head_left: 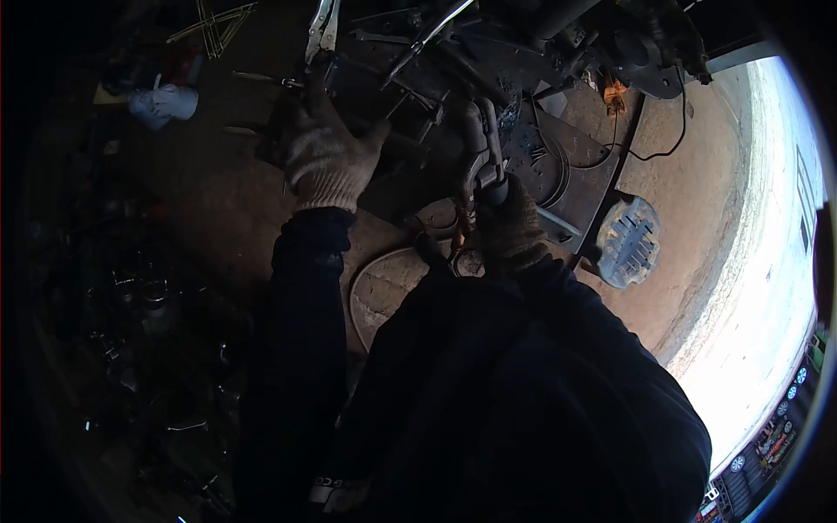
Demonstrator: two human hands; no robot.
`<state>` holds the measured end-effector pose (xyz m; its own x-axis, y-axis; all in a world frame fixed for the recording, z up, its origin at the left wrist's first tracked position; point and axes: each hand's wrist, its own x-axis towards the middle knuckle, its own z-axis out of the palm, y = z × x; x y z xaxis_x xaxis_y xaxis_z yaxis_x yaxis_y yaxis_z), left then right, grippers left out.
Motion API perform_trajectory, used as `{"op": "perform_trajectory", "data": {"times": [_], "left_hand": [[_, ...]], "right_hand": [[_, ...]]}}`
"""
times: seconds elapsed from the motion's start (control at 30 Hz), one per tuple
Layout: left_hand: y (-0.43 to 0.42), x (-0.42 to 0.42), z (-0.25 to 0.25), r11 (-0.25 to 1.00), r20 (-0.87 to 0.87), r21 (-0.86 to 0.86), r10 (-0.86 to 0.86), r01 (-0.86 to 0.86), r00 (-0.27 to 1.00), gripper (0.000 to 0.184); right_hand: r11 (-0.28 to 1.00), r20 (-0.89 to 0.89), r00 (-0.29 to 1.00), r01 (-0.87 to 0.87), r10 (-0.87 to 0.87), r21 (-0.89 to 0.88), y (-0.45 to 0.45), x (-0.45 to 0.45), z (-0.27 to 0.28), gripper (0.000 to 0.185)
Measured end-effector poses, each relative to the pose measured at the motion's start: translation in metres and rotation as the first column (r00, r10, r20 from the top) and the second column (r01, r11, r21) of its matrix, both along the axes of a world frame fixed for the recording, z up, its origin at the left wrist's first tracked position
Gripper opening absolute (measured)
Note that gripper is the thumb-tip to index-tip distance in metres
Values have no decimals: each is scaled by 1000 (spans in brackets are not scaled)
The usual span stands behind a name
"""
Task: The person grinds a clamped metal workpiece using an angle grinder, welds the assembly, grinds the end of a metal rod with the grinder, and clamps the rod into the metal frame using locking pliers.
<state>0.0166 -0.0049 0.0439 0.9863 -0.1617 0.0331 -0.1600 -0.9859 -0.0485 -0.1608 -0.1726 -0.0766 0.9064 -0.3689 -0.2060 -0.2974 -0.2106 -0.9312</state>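
Observation:
My left hand [330, 155], in a knitted work glove, reaches over the dark metal pieces with its fingers apart and thumb out to the right. It appears to hold nothing. Just beyond its fingertips lies a pair of locking pliers [323, 33]. My right hand [514, 228], also gloved, is closed around the near end of a metal clamp [475, 144] with a curved frame. Its fingers are partly hidden in shadow. A pale metal bar [560, 223] sticks out to the right of this hand, over a dark steel plate [586, 161].
A worn grey plastic piece with slots [628, 241] lies on the right. A black cable [658, 155] runs near an orange object [615, 94]. At the left are a pale blue cloth-like item [162, 105] and thin rods [212, 26]. A hose loop [356, 301] lies below.

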Motion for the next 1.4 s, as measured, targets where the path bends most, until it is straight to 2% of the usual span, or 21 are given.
{"op": "perform_trajectory", "data": {"times": [0.17,0.37,0.57,0.63,0.7,0.77,0.8,0.87,0.97,1.0,1.03,1.1,1.13,1.23,1.27,1.33,1.37,1.4], "left_hand": [[1,0,-5,1000,43,3,-4,4,999,105],[-1,-1,2,998,-6,-60,-3,3,1000,105],[0,-1,-1,999,7,-40,3,-2,1000,104],[8,-3,-5,969,165,-168,-152,179,975,102],[10,-3,-7,968,203,-140,-177,208,963,102],[12,-4,-9,943,260,-180,-229,280,938,102],[12,-3,-11,943,261,-181,-229,280,938,102],[11,-1,-18,993,163,-36,-107,114,981,103],[9,-3,-7,977,172,-129,-147,170,974,103],[9,-2,-11,979,286,-17,-188,201,940,103],[11,1,-12,967,233,-143,-174,211,957,115],[15,2,-16,932,189,-247,-221,264,957,113],[11,2,-11,967,73,-213,-128,140,989,111],[8,0,-9,979,131,-136,-135,153,982,104],[9,0,-9,981,103,-147,-112,126,988,104],[5,-1,-9,991,105,-96,-84,95,991,104],[5,-1,-9,997,104,-42,-53,57,993,104],[6,-1,-9,998,102,-41,-51,55,993,104]], "right_hand": [[1000,-29,1000,3,-3,15,1,1,2,50],[999,-23,1000,-8,9,38,1,1,6,51],[999,-75,997,-2,5,39,2,4,13,53],[1000,-40,999,11,-10,26,4,3,8,53],[1000,-4,1000,24,-24,13,7,4,1,53],[996,26,999,39,-41,82,9,5,-4,55],[996,27,999,39,-41,81,8,5,1,55],[994,-39,999,30,-26,105,7,5,12,57],[992,39,997,62,-66,111,10,4,-7,58],[994,1,999,44,-44,96,8,3,-3,53],[994,0,999,44,-44,97,9,1,-7,53],[967,110,985,106,-135,232,13,-3,-19,48],[984,130,982,116,-134,137,10,-4,-12,44],[980,120,985,107,-128,168,8,-6,9,42],[980,121,984,110,-131,167,8,-6,5,42],[997,71,996,57,-61,61,7,-4,-2,43],[997,72,996,55,-59,60,7,-5,-5,43],[990,38,997,55,-60,131,8,-6,-1,45]]}}
